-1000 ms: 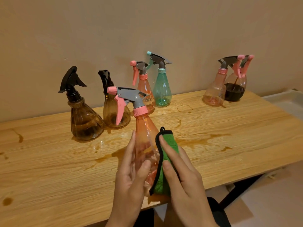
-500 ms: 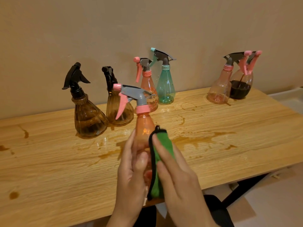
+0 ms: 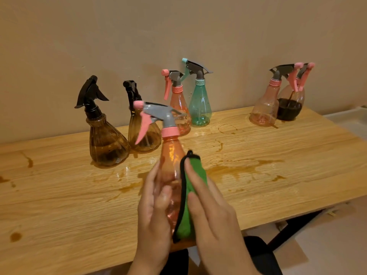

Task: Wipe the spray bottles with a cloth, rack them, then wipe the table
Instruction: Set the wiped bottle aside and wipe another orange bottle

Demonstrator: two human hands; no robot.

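An orange spray bottle with a grey head and pink trigger is held above the table's front edge. My left hand grips its body from the left, thumb across the front. My right hand presses a green cloth with black trim flat against the bottle's right side, fingers straight. The bottle's base is hidden behind my hands. No rack is in view.
On the wooden table stand two brown bottles with black heads, an orange one, a teal one and two at the right. Brown spills streak the middle. A white tray edge lies far right.
My right hand has slid the cloth along the bottle's side, and the bottle has turned a little in my left hand. The camera has shifted slightly.
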